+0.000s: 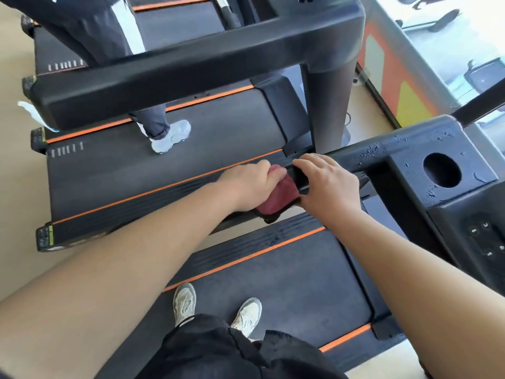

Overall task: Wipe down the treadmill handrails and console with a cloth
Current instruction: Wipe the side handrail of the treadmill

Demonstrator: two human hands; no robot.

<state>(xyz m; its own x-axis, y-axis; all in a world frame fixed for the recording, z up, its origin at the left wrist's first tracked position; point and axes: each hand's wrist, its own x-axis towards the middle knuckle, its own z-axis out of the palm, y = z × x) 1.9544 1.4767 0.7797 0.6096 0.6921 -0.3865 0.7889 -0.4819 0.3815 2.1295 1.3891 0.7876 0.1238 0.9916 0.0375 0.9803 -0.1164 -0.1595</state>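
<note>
A dark red cloth (281,195) is wrapped around the end of my treadmill's black left handrail (352,157). My left hand (246,184) grips the cloth from the left. Just to its right, my right hand (328,184) lies over the rail with its fingers curled on the bar, touching the cloth's edge. Water droplets dot the rail and the console (442,173), which has a round cup hole and a button pad at the right.
I stand on the treadmill belt (287,291), shoes visible below. Another person's leg and grey shoe (170,136) are on the neighbouring treadmill, whose thick black handrail (177,72) crosses the upper view. A window wall runs along the right.
</note>
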